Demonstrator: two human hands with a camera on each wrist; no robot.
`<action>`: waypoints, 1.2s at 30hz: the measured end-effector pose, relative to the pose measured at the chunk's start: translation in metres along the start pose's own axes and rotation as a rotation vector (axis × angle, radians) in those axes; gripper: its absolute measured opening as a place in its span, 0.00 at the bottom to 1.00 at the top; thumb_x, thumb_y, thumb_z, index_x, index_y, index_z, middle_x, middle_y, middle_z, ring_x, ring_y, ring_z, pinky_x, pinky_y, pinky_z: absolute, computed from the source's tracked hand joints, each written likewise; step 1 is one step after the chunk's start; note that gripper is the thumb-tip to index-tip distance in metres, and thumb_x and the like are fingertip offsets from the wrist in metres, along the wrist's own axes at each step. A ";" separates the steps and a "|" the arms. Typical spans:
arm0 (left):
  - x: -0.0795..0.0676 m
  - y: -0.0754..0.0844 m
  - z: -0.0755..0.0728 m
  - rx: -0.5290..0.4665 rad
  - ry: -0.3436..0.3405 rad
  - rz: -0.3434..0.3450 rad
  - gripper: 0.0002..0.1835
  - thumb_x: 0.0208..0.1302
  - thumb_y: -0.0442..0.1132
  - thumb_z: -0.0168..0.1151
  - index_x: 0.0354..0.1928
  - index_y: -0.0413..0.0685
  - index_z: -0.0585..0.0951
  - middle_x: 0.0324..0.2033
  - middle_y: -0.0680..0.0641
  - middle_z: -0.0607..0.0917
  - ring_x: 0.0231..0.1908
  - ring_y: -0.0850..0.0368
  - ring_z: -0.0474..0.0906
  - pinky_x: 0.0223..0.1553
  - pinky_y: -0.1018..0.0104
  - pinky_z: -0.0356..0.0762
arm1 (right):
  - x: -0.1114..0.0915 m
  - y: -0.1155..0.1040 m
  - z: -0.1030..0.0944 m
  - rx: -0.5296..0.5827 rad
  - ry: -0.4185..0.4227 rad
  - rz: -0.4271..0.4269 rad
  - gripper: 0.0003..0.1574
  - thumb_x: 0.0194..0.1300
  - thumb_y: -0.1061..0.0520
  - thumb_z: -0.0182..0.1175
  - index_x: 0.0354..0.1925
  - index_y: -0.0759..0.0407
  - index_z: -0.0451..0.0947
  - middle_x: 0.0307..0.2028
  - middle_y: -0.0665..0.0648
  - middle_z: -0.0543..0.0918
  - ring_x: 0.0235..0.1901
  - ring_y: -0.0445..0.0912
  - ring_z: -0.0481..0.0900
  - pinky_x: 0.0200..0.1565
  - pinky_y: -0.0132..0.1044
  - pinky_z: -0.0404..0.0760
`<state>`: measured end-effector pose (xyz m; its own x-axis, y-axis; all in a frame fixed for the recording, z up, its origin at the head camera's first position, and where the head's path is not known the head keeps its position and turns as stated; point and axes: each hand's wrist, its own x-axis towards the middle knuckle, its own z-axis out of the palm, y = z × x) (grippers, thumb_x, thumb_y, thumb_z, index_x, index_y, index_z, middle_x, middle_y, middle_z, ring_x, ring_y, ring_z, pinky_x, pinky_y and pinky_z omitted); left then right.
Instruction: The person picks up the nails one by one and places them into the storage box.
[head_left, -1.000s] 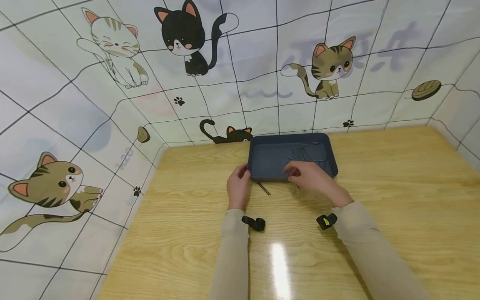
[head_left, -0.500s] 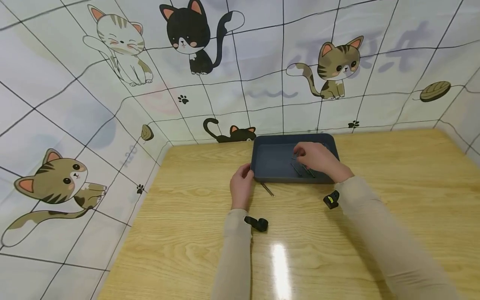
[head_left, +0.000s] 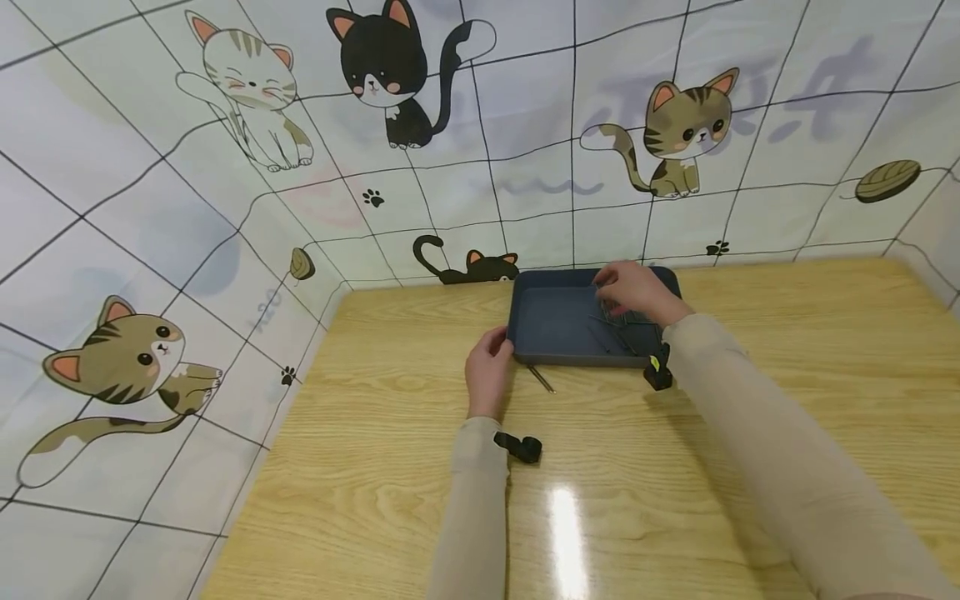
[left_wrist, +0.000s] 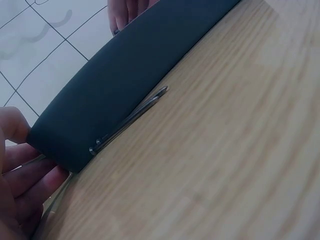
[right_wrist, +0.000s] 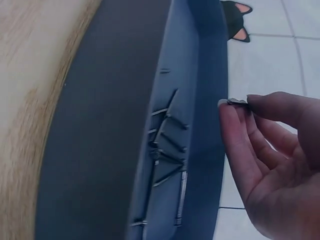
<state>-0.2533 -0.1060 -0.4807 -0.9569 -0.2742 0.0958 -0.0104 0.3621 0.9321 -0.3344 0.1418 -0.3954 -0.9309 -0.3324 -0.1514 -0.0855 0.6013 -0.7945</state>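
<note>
A dark blue rectangular tray (head_left: pixel 551 321) stands on the wooden table near the wall. My left hand (head_left: pixel 487 371) holds its front left corner, thumb at the rim and fingers against the outer side in the left wrist view. Over the tray's back right part, my right hand (head_left: pixel 633 290) pinches a small metal nail (right_wrist: pixel 238 103) between thumb and forefinger, most of it hidden by the fingertips. Several thin dark nails (right_wrist: pixel 167 125) lie crisscrossed on the tray's floor, in its right half. Two nails (left_wrist: pixel 130 122) rest side by side on the table along the tray's front wall.
The light wooden table (head_left: pixel 375 442) reaches back to a white wall cloth (head_left: pixel 525 200) printed with cats, right behind the tray. Black wrist cameras (head_left: pixel 525 448) sit on both sleeves, the right one close to the tray's front right corner.
My right hand has moved from the tray's front edge to over its back right part. The left hand stays at the corner. The nails under the right hand lie differently.
</note>
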 end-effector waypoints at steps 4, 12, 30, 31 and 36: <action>0.000 0.003 -0.001 -0.003 -0.001 0.004 0.16 0.60 0.45 0.52 0.50 0.59 0.78 0.43 0.58 0.80 0.43 0.65 0.74 0.45 0.63 0.70 | 0.008 0.007 0.002 0.048 0.020 0.041 0.24 0.63 0.61 0.50 0.57 0.70 0.64 0.44 0.69 0.74 0.39 0.56 0.76 0.37 0.44 0.78; -0.001 0.004 -0.001 -0.003 -0.004 0.007 0.16 0.60 0.44 0.52 0.50 0.59 0.78 0.43 0.57 0.80 0.43 0.63 0.74 0.45 0.61 0.70 | 0.017 0.015 0.017 0.080 0.059 0.094 0.25 0.64 0.62 0.49 0.58 0.71 0.62 0.45 0.69 0.74 0.37 0.55 0.77 0.35 0.41 0.79; -0.002 0.003 0.000 0.004 0.005 0.017 0.16 0.60 0.45 0.52 0.51 0.58 0.78 0.43 0.56 0.80 0.42 0.63 0.75 0.43 0.61 0.71 | 0.018 0.017 0.033 -0.321 0.164 0.104 0.21 0.60 0.60 0.51 0.50 0.68 0.70 0.42 0.66 0.77 0.25 0.48 0.77 0.33 0.44 0.74; -0.002 0.003 0.000 0.004 0.005 0.020 0.16 0.60 0.45 0.51 0.51 0.58 0.78 0.43 0.56 0.80 0.42 0.63 0.75 0.43 0.61 0.71 | 0.018 0.017 0.034 -0.335 0.163 0.109 0.20 0.59 0.60 0.51 0.50 0.68 0.71 0.40 0.65 0.77 0.25 0.49 0.77 0.32 0.45 0.74; -0.001 0.002 0.000 0.012 0.006 0.018 0.16 0.61 0.44 0.51 0.51 0.58 0.78 0.43 0.56 0.80 0.42 0.63 0.75 0.43 0.61 0.71 | 0.018 0.017 0.035 -0.392 0.161 0.126 0.17 0.57 0.62 0.50 0.46 0.66 0.75 0.24 0.59 0.80 0.21 0.48 0.75 0.30 0.44 0.73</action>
<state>-0.2526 -0.1051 -0.4784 -0.9551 -0.2732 0.1149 0.0034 0.3775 0.9260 -0.3405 0.1206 -0.4324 -0.9835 -0.1402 -0.1145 -0.0672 0.8703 -0.4880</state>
